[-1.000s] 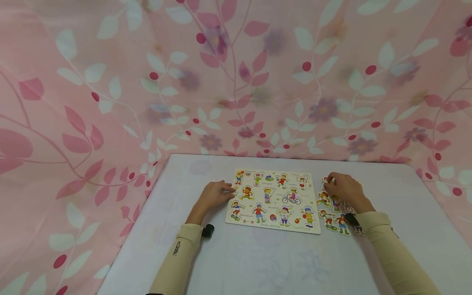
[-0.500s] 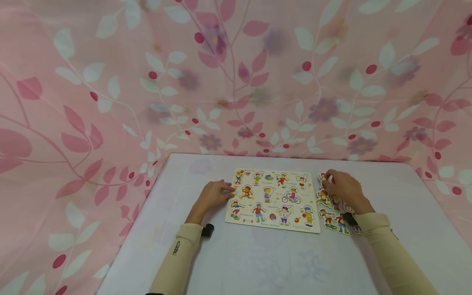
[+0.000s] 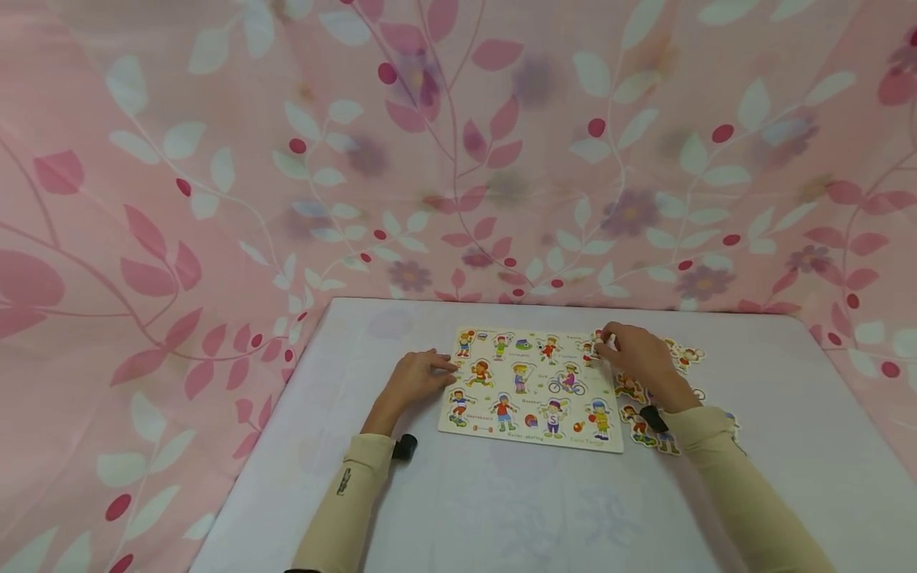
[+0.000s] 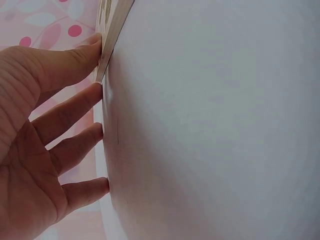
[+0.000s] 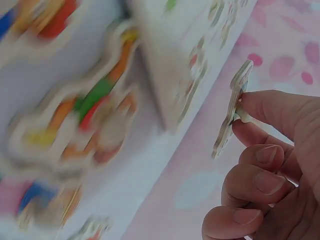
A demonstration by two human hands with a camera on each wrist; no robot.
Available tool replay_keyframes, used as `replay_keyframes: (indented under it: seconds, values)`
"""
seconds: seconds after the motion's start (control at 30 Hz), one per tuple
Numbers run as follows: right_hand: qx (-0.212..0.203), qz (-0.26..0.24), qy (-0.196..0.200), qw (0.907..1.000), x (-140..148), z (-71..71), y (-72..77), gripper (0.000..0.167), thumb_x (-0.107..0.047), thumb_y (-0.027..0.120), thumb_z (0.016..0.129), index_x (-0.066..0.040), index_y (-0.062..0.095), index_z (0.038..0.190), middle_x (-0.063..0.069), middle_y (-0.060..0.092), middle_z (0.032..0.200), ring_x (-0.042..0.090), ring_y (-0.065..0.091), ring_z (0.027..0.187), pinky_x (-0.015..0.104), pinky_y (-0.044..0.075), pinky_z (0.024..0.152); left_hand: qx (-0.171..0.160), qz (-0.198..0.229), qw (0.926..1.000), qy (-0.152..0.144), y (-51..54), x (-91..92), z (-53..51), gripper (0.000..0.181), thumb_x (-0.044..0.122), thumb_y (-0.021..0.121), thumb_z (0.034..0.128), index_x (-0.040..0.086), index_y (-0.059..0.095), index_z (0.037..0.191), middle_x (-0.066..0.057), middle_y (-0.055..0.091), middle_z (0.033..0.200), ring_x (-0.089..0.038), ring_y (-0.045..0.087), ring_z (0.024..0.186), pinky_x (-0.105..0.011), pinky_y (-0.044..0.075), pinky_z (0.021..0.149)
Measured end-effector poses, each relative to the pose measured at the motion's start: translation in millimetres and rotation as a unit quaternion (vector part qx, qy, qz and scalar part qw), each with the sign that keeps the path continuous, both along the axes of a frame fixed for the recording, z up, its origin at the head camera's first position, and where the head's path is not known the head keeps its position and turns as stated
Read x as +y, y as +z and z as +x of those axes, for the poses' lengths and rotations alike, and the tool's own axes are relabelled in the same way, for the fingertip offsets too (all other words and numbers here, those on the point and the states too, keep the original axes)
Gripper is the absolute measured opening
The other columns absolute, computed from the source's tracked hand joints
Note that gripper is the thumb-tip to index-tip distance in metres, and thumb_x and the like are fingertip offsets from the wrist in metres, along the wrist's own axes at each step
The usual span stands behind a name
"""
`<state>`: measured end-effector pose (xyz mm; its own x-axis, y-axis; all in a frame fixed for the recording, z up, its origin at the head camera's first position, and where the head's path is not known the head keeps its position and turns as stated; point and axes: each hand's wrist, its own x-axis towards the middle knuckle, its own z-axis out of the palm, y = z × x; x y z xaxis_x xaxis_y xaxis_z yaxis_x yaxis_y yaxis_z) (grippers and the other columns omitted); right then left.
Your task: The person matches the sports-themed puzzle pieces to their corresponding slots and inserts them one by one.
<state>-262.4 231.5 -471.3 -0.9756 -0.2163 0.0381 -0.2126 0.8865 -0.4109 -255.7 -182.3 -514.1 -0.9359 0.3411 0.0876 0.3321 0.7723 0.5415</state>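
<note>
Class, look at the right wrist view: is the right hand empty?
No, the right hand pinches a thin piece, seen there nearly edge-on.

loose pieces [image 3: 637, 425] partly hidden by right hand [image 3: 641, 356], board lettering [image 3: 587, 442] small and blurred

Pink cloth backdrop [image 3: 458, 159] (leafy, red-dotted), white-covered table [image 3: 516, 509] before it

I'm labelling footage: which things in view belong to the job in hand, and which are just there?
Belongs:
puzzle board, touched by left hand
puzzle piece pinched by right hand
loose pieces

Just there:
floral curtain
white tabletop
black wrist devices
</note>
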Motion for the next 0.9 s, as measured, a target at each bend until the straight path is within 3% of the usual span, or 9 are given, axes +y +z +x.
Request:
replay_keyframes:
  seconds: [0.67,0.9]
  values:
    - [0.015,-0.039,0.053,0.9977,-81.7,-28.5,-15.1,0.022,-0.033,0.064,0.096,-0.012,0.065,0.102,-0.001,0.056,0.071,0.016,0.047,0.055,0.031,0.039,0.047,-0.002,-0.007,1.0000,0.001,1.2,-0.4,0.3,0.020,0.024,0.078,0.0851,0.017,0.080,0.104,-0.002,0.069,0.122,-0.030,0.052,0.129,-0.050,0.036,0.108]
    - [0.009,-0.034,0.070,0.9969,-105.6,-38.4,-14.6,0.022,-0.032,0.064,0.095,-0.012,0.065,0.104,-0.002,0.054,0.066,0.015,0.045,0.053,0.030,0.035,0.047,-0.003,-0.011,0.9999,0.001,0.6,0.6,0.4,0.021,0.025,0.078,0.0858,0.018,0.080,0.105,-0.001,0.069,0.122,-0.029,0.052,0.129,-0.049,0.037,0.108]
